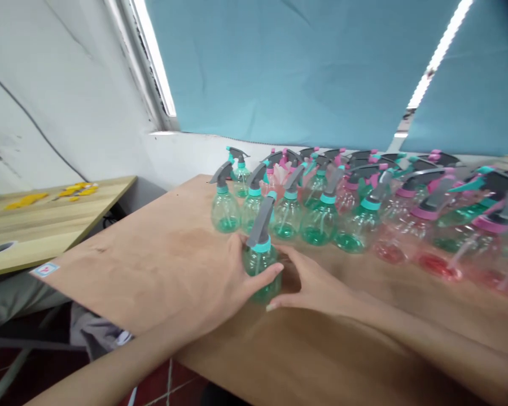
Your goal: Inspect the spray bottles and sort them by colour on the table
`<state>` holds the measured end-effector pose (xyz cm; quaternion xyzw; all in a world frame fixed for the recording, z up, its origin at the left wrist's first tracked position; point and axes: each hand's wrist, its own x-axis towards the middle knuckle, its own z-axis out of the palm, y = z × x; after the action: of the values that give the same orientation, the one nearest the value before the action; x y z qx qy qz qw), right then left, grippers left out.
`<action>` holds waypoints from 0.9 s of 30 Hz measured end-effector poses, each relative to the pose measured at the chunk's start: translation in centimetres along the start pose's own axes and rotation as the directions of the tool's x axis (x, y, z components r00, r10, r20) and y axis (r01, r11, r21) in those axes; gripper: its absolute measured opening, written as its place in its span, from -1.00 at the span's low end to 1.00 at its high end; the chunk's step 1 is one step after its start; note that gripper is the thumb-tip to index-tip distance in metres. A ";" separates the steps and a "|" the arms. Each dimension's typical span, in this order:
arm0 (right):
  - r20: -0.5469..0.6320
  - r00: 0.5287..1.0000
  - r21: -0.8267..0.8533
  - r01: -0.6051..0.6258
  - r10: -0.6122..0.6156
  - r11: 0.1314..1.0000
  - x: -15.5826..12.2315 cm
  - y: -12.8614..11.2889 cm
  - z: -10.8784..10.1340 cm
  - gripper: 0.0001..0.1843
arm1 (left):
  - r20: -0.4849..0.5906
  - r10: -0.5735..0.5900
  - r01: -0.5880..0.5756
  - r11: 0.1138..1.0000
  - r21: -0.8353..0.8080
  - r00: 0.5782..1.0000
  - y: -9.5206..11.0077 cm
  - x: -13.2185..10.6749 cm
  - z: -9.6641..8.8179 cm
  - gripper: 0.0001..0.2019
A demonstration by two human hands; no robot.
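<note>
A green clear spray bottle [257, 260] with a grey trigger head and turquoise collar stands upright on the wooden table in front of me. My left hand [226, 285] is wrapped round its body, the thumb across the near side and the fingers behind. To the right of the bottle, my right hand [315, 282] curves with thumb and fingers apart. A gap shows between its palm and the bottle; its fingertips reach behind the bottle, and whether they touch it I cannot tell.
Several green and pink spray bottles [319, 220] stand in rows along the back and right of the brown table [152, 242]. At the left, yellow pieces [78, 190] lie on a lower desk [88, 217]. A blue covering [279, 73] hangs behind.
</note>
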<state>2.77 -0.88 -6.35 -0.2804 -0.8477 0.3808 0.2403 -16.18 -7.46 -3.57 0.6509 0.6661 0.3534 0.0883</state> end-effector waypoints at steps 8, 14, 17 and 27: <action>-0.172 0.985 0.139 0.010 0.014 0.990 -4.6 1.6 -3.3 -0.02 | 0.243 0.089 -0.030 0.971 -0.237 0.966 6.7 1.1 5.0 -0.44; -0.222 0.973 0.108 -0.033 0.056 0.994 -6.9 2.6 -5.8 -0.04 | 0.338 0.144 -0.071 0.973 -0.218 0.930 8.9 2.6 6.6 -0.41; -0.216 0.972 0.112 -0.075 0.098 0.991 -7.8 3.1 -6.8 0.02 | 0.359 0.194 -0.098 0.958 -0.268 0.913 10.3 3.9 6.9 -0.42; -0.228 0.974 -0.001 -0.008 0.007 1.000 -7.7 3.7 -8.1 0.02 | 0.264 0.391 -0.201 0.818 -0.539 0.881 12.6 6.6 9.3 -0.54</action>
<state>14.48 0.22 -5.98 -0.3257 -0.8138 0.3460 0.3345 -1.62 0.72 -0.75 0.7569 0.4127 0.3953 0.3170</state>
